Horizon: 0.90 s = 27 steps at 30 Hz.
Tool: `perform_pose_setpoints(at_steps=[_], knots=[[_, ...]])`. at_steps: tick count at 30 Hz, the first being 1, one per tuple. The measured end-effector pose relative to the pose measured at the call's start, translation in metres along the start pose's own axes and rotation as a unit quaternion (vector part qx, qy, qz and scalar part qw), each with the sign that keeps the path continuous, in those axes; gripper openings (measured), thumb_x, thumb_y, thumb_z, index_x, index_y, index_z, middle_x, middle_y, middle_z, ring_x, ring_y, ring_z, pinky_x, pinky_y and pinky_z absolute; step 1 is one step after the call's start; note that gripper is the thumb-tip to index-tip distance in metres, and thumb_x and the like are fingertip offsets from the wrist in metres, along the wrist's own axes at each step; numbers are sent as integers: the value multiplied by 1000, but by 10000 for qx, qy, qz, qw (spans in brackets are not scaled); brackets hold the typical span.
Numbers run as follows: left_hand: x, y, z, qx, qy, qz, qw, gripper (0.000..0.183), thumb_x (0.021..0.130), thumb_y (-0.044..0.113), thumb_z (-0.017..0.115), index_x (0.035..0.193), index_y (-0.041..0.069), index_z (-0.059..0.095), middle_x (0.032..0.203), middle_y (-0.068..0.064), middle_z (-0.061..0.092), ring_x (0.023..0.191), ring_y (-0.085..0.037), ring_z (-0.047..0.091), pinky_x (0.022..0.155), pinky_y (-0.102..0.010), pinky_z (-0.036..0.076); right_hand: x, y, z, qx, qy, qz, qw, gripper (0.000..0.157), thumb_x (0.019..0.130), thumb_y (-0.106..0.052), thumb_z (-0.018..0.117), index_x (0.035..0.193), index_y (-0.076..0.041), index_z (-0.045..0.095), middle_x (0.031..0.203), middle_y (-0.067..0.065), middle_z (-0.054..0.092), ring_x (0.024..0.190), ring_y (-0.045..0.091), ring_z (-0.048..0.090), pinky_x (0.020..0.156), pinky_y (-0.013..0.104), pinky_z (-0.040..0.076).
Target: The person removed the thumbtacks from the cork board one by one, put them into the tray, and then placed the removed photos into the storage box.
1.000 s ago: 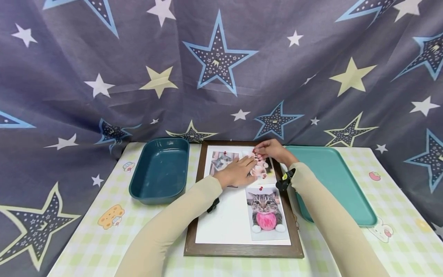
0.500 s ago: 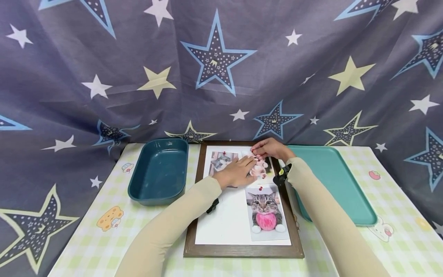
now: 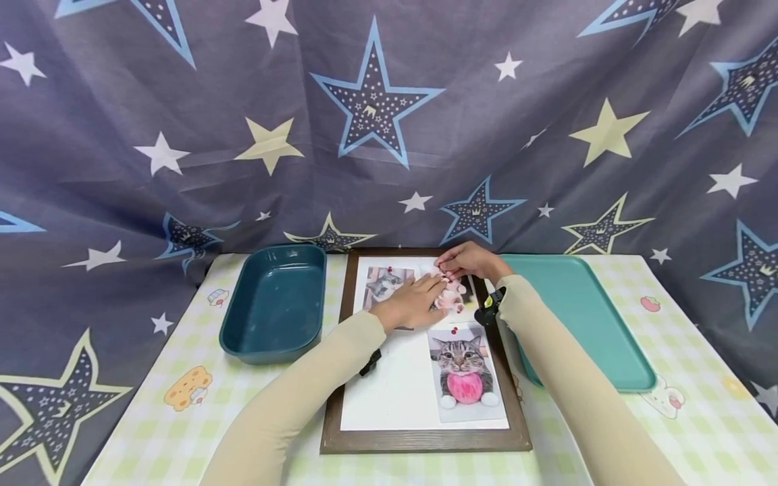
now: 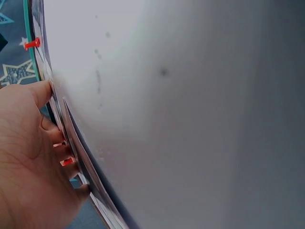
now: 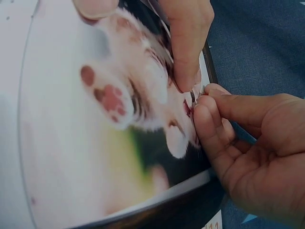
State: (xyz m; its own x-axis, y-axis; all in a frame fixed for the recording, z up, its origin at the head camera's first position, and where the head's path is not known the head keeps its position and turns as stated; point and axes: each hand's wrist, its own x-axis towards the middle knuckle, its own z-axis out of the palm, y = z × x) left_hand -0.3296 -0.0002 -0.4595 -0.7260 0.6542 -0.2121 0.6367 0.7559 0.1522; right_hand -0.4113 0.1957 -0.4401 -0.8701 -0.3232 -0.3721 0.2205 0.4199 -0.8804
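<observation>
A white board in a brown frame (image 3: pixel 389 408) lies on the table. My left hand (image 3: pixel 410 305) rests flat across its upper part, fingers extended over a pink-and-white kitten photo (image 3: pixel 452 298) and partly covering a grey-and-white cat photo (image 3: pixel 380 289). At the kitten photo's top edge, my right hand (image 3: pixel 473 262) pinches a small push pin between thumb and fingertips, which mostly hide it. The right wrist view shows this pinch (image 5: pixel 207 98) beside a left fingertip pressing the photo. Below, a tabby cat photo (image 3: pixel 464 378) is held by a red push pin (image 3: pixel 454 331).
A deep dark-teal dish (image 3: pixel 273 310) stands left of the board. To the right lies a flat green tray (image 3: pixel 583 324), partly behind my right forearm. A checked cloth (image 3: pixel 140 439) covers the table, and a star-patterned curtain (image 3: pixel 243 81) hangs behind.
The right fingertips have shifted slightly at the photo's top edge, and the red pin seen there earlier is now covered by them. The left hand stays on the photo; the head view has shifted a little.
</observation>
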Motion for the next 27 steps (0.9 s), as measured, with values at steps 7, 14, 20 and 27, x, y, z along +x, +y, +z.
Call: perform_pose_setpoints(at_steps=[7,14,20,27], knots=[[0,0,3,-3,-22,-48,10000,73,108,54,32,166,16,11,173,-4,9,161,-26,6,130,-51,7,0,0,3,-141,46,108,9998,33,99,0,62,131,10,62,82,-1,69,70,9,65,70,24,58],[1,-1,2,-39,66,25,10000,72,108,53,33,166,15,12,173,-4,10,161,-26,6,130,-51,7,1,-3,2,-366,87,115,9992,31,100,-1,61,130,9,63,86,-1,68,72,9,64,71,23,57],[1,-1,2,-1,105,71,9999,73,108,53,33,166,15,12,173,-5,11,160,-27,8,130,-51,9,-3,-6,2,-447,72,133,9989,31,100,-1,61,129,9,63,87,-1,71,72,8,65,72,24,58],[-2,2,0,-24,151,76,9999,77,106,56,37,165,13,15,172,-9,14,160,-26,10,130,-52,11,-3,-6,1,-497,-24,37,9988,32,100,-2,61,130,10,62,87,0,69,70,8,64,71,24,57]])
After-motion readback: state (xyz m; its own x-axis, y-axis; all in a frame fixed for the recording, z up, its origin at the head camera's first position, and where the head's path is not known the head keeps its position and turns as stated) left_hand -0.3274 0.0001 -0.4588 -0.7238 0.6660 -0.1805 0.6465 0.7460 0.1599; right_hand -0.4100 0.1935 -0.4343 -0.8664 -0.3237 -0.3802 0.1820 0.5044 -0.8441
